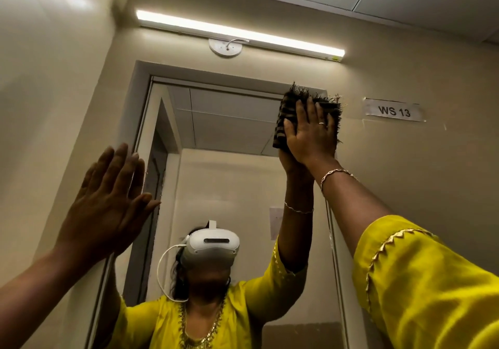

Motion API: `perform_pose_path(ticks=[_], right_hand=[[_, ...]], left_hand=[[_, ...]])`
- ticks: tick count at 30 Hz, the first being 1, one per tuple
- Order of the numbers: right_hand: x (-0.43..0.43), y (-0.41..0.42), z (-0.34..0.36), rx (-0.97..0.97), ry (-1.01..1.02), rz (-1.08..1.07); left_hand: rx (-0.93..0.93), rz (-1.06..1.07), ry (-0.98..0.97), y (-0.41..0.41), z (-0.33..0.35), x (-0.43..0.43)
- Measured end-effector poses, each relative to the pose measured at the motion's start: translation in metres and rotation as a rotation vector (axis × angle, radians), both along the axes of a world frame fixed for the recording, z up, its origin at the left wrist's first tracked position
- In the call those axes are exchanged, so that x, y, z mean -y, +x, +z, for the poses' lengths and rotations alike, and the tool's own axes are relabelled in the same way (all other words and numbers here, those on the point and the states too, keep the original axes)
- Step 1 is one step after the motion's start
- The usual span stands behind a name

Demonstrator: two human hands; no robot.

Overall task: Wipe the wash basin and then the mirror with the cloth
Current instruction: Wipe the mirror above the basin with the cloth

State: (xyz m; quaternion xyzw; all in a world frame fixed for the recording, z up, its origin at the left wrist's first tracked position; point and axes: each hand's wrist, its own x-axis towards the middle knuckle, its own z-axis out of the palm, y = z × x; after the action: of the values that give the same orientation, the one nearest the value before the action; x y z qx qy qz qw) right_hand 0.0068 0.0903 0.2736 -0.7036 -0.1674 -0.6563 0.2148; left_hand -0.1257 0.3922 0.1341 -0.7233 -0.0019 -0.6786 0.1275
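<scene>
The right hand (310,135) is spread flat, fingers straight, pressing a dark fringed cloth (290,102) against the top right corner of the mirror (224,138), where the glass meets its frame. A ring (322,123) sits on one finger, a thin bracelet (337,174) on the wrist and a yellow sleeve (421,281) lower on the arm. The left hand (108,200) is released, fingers straight and together, raised at the mirror's left edge; whether its palm touches the wall cannot be told. The mirror reflects the person in yellow wearing a white headset (213,246). Above hangs a lit strip light (240,34), and a label reading "WS 13" (394,111) is stuck on the wall to the right.
</scene>
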Motion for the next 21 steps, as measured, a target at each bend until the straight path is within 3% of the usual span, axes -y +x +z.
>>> perform_pose_path(ticks=[13, 21], right_hand=[[-0.095, -0.041, 0.002, 0.047, 0.047, 0.110], [-0.157, -0.073, 0.002, 0.078, -0.064, 0.146]], left_hand=[[0.073, -0.083, 0.026, -0.003, -0.002, 0.009], [0.111, -0.119, 0.012, 0.001, -0.002, 0.004]])
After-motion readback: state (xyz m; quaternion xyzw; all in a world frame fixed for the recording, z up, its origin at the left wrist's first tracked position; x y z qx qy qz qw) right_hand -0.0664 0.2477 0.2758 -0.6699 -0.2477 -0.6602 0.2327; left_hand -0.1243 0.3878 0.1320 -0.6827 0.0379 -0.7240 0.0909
